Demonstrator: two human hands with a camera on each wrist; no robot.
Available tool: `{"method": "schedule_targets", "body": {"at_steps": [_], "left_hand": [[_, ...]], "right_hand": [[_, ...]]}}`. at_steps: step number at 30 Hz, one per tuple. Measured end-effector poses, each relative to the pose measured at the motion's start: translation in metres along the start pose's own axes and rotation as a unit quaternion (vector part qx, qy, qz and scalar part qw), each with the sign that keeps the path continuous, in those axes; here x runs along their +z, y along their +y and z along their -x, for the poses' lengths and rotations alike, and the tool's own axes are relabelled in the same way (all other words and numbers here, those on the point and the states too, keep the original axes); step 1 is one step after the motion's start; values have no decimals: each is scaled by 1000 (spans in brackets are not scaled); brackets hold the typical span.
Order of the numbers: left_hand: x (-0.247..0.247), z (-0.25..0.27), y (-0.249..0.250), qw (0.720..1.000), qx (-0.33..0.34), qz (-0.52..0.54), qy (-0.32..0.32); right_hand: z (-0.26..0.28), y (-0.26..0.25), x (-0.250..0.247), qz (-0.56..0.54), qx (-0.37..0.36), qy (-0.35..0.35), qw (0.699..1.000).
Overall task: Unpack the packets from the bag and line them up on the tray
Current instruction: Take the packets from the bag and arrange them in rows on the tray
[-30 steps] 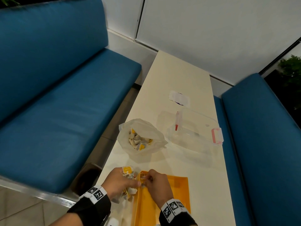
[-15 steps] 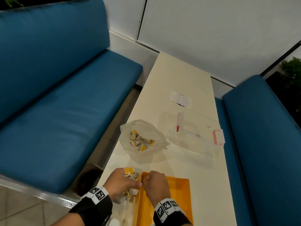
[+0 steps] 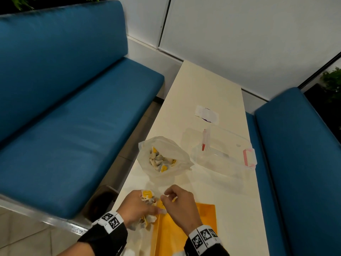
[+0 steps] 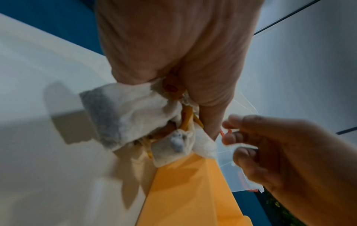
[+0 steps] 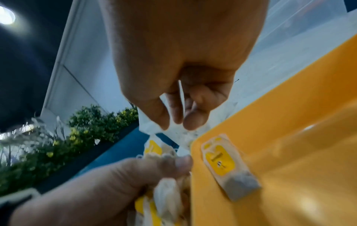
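We are working at the near end of a long, smooth cream table [image 3: 208, 93], and the landmark here is the flat, glossy orange plastic tray [image 3: 206, 215] lying at that end. At the tray's left rim our left hand [image 3: 135, 208] is clutching a crumpled bunch of packets [image 4: 139, 116], soft white papery sachets with yellow labels; they are too tangled for us to count. Just above the tray's far-left corner our right hand [image 3: 180, 204] is curling its thumb and fingertips together in a pinch, though what it is pinching, if anything more than a thin white strand, we cannot tell. Inside the tray, near that same corner, one packet [image 5: 228, 166] is lying flat, rectangular, with a yellow label and a grey end. Beyond the tray, farther along the table, the translucent, wrinkled plastic bag [image 3: 164, 156] is sitting open with more packets heaped inside. To the right of the bag and beyond the tray, one clear rigid box [image 3: 227, 156] with pink latches is resting on the table.
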State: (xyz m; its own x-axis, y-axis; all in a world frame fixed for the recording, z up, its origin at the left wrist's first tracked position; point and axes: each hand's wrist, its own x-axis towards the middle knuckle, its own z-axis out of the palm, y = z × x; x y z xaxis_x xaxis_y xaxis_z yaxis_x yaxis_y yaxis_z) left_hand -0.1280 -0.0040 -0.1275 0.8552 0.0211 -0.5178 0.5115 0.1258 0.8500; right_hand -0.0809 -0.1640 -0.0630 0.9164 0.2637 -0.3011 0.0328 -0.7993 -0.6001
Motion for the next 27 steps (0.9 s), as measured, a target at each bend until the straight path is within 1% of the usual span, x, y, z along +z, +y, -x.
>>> {"method": "schedule_targets", "body": {"at_steps": [3,6,8,12,17,21,24,27], "left_hand": [[-2,1,3,999,20,-34,-12],[-5,2,7,997,39,-67,-21],[-5,4,11,996,46,-70,-18],[-6,8,13,999,33,-7,-33],[-11,8,12,999,28,-7,-39],[-15,8,10,1000,3,1,-22],[-17,8,9,1000,0,-6,-13],[-16,8,8,1000,-1,-9,-5]], "right_hand": [[-10,-8,-1,-53,-36,-50,997],[-18,-16,5,-44,-65,-81,994],[-21,-18,9,-44,-66,-76,994],[-27,-19,6,-86,-55,-56,993],[-28,-18,-4,-117,-64,-36,990],[-29,-14,-22,-195,-60,-8,979],[-28,-4,-30,-169,-39,-7,985],[-27,7,-37,-175,-16,-8,984]]}}
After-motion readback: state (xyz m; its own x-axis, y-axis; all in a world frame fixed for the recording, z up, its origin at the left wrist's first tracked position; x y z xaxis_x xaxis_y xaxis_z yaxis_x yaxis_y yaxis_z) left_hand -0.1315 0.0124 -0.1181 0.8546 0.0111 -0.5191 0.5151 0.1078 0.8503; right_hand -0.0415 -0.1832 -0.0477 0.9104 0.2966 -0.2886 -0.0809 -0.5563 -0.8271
